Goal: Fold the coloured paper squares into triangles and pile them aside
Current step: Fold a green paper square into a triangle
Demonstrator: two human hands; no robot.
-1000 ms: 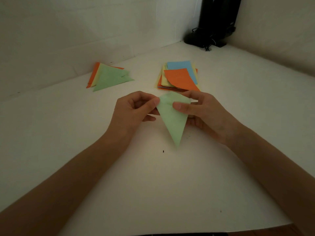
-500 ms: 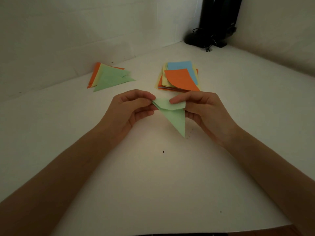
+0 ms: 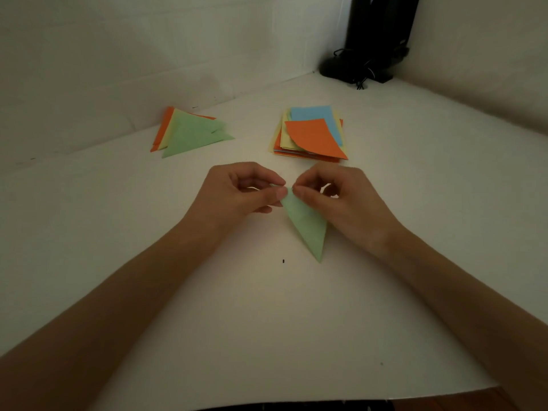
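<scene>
Small staged tabletop corner, most likely a recording or craft setup; which building it sits in cannot be told. A plain white counter is boxed in by a bare white wall on the left and a second white wall on the right, which meet at the far corner. In that corner a black stand rises out of frame, with black cables bunched at its base. Light is dim and pools mid-counter. The only working material is a stack of coloured paper squares and a pile of folded triangles near the left wall. A brown strip, maybe wood, shows past the counter's near edge.
</scene>
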